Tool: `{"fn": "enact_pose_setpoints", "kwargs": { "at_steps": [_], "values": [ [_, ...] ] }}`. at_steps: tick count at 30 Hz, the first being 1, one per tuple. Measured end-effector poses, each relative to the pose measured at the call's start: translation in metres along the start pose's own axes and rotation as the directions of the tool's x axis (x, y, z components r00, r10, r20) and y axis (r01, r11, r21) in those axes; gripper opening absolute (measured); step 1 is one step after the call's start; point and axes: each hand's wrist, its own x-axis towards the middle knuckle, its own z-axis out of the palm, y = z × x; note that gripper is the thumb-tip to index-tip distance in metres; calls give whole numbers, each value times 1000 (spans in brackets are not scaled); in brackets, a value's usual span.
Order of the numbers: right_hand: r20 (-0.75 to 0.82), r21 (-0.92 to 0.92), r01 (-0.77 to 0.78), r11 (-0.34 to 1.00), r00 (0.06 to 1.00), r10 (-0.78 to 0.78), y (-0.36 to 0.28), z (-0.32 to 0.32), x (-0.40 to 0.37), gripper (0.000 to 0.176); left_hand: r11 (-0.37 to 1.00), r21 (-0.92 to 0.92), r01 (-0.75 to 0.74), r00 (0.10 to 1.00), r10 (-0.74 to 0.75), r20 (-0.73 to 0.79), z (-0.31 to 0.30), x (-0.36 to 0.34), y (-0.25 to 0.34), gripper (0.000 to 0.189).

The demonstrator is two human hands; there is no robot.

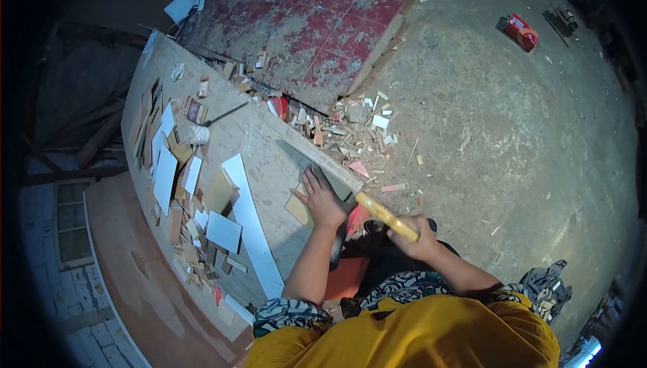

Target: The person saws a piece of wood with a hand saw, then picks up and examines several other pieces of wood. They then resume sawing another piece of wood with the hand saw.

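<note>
My right hand (419, 238) is wrapped round the yellow handle of a hand saw (379, 211), near the bench edge. In line with the handle, a thin grey blade reaches left across the bench top, partly behind my left hand. My left hand (323, 201) lies with fingers stretched out over a dark strip and the bench surface, close to the blade. A light tan piece of board (297, 209) shows beside my left palm. What exactly lies beneath this hand is hidden.
On the workbench (266, 125) lie a long white strip (252, 228), a white square panel (224, 231) and many wood scraps. Offcuts (350, 124) litter the floor by its edge. A red box (521, 32) and dark cloth (547, 286) are on the concrete floor.
</note>
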Motion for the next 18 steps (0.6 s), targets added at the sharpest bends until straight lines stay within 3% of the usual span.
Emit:
{"fn": "enact_pose_setpoints", "kwargs": {
  "at_steps": [3,8,10,15,18],
  "values": [
    [-1,343,-170,924,983,181,-5,-12,8,13,999,-37,38,999,-36,40,-7,0,5,125],
    [38,191,-60,980,998,54,16,-3,1,11,1000,-16,21,1000,-20,17,-1,0,2,128],
    [9,24,60,998,998,-61,11,4,-1,9,1000,-7,13,1000,-13,-3,3,0,0,128],
    [4,17,128,992,992,-128,19,5,2,11,1000,12,28,999,-29,32,-2,0,2,128],
    [33,-90,175,980,984,-173,18,4,-1,13,998,62,-2,998,6,-57,9,0,-1,127]
  ]
}}
